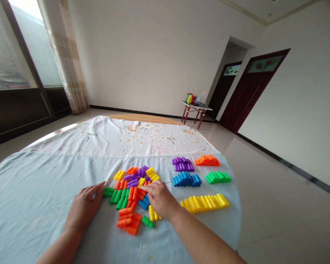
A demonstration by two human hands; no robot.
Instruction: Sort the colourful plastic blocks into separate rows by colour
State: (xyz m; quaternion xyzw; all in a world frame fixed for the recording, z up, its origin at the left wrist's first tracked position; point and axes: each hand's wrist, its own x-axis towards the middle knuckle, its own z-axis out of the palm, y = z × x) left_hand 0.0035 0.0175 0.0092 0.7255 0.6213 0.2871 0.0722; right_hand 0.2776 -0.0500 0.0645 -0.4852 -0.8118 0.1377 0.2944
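A mixed heap of small plastic tubes, rounded at one end like caps, lies on the tablecloth between my hands. My left hand (85,201) rests on the cloth at the heap's left edge, fingers stretched, with fingertips beside the green tubes (107,191). Over the heap's right side is my right hand (161,198), its index finger extended to the yellow tube (141,182) and nearby orange tubes (133,193). No held piece shows in it. Purple tubes (132,183) lie at the heap's back, and blue tubes (143,202) are partly hidden by my right hand.
Separate stacks stand on the right: purple (183,164), orange (207,160), blue (186,179), green (218,177) and a long yellow row (205,202) near my right forearm. The round table's right edge lies just beyond them. A small side table (195,106) stands farther back.
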